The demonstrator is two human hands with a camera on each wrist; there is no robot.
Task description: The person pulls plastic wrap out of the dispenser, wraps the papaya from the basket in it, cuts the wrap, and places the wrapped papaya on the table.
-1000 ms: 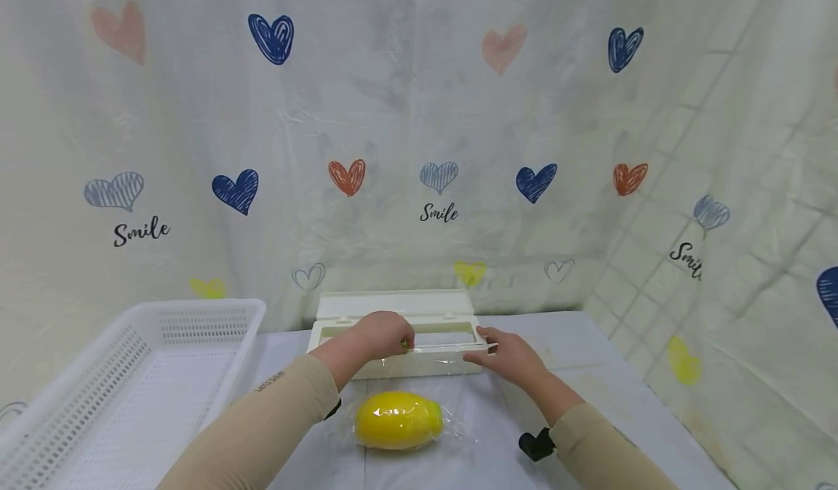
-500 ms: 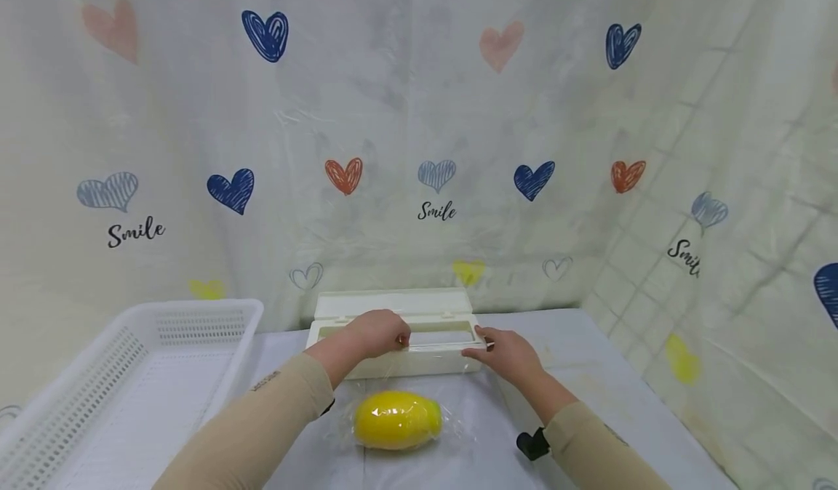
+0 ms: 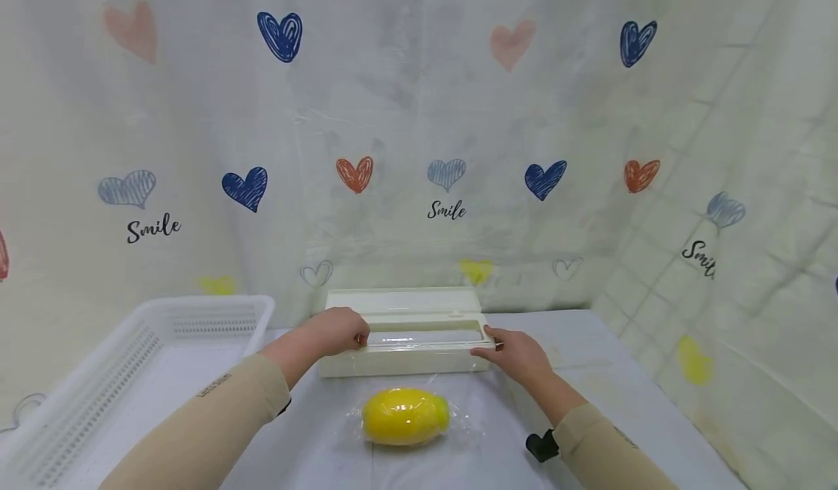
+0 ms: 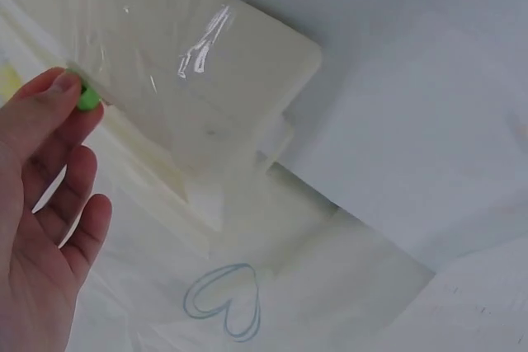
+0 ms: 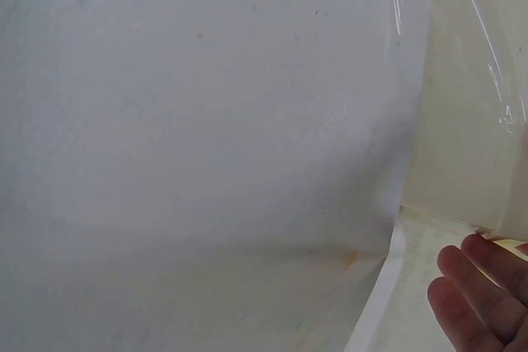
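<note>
A cream cling film dispenser (image 3: pixel 406 361) stands at the back of the table, its lid (image 3: pixel 402 299) raised and a roll (image 3: pixel 409 335) showing inside. My left hand (image 3: pixel 337 330) is at the left part of its front rim, thumb and finger pinching a small green slide cutter (image 4: pixel 89 99). Clear film (image 4: pixel 202 47) hangs over the dispenser's front. My right hand (image 3: pixel 517 355) grips the dispenser's right end, thumb at the front and fingers at the top edge. In front lies a yellow mango-like fruit (image 3: pixel 402 416) in clear film.
A white perforated plastic basket (image 3: pixel 157 381) stands on the left. The white table (image 3: pixel 589 388) meets a curtain with printed hearts (image 3: pixel 419 112) behind and to the right. Black wrist straps show under both sleeves.
My left hand has slid left along the dispenser's front rim, from near its middle to its left part. The right hand keeps its grip, and the fruit stays in place.
</note>
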